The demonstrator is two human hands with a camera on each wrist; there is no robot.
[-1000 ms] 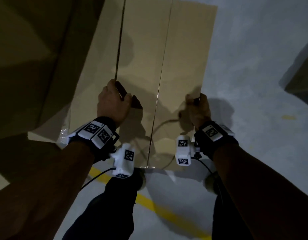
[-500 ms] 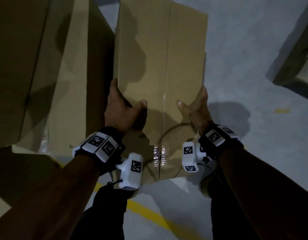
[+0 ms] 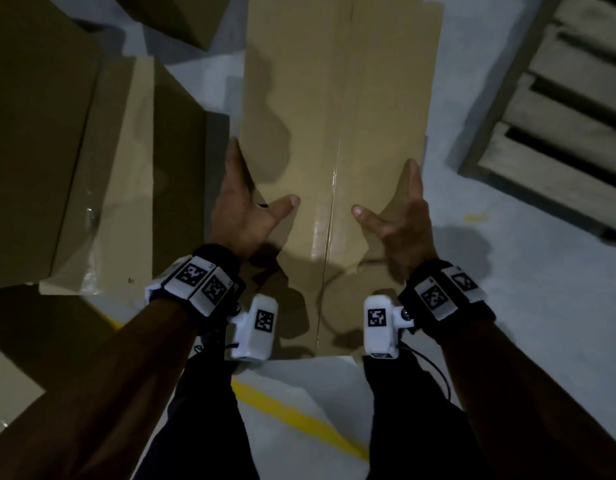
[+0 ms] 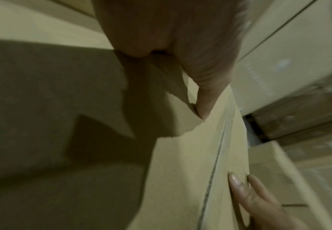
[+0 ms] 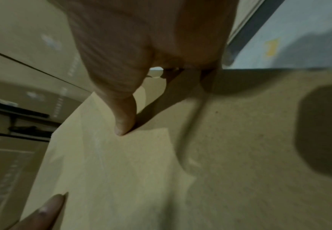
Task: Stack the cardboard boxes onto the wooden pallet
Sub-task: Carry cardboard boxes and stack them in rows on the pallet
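Observation:
A long brown cardboard box (image 3: 337, 98) with a taped middle seam is held out in front of me, lengthwise away from my body. My left hand (image 3: 258, 181) presses its left side, fingers straight along the edge and thumb spread on the top face. My right hand (image 3: 386, 188) mirrors it on the right side. In the left wrist view my left thumb (image 4: 202, 105) lies on the box (image 4: 190, 163); in the right wrist view my right thumb (image 5: 124, 121) lies on the box (image 5: 131, 171). The wooden pallet (image 3: 555, 109) lies on the floor at the upper right.
Large cardboard boxes (image 3: 33, 133) stand close on my left, one (image 3: 126, 174) right beside the held box. Another box corner (image 3: 182, 15) shows at the top. A yellow floor line (image 3: 299, 417) runs under my legs. Grey floor lies between box and pallet.
My hands went from curled grips on the box's near edges to flat holds on its sides with thumbs on top. The view swung right and the pallet came into sight.

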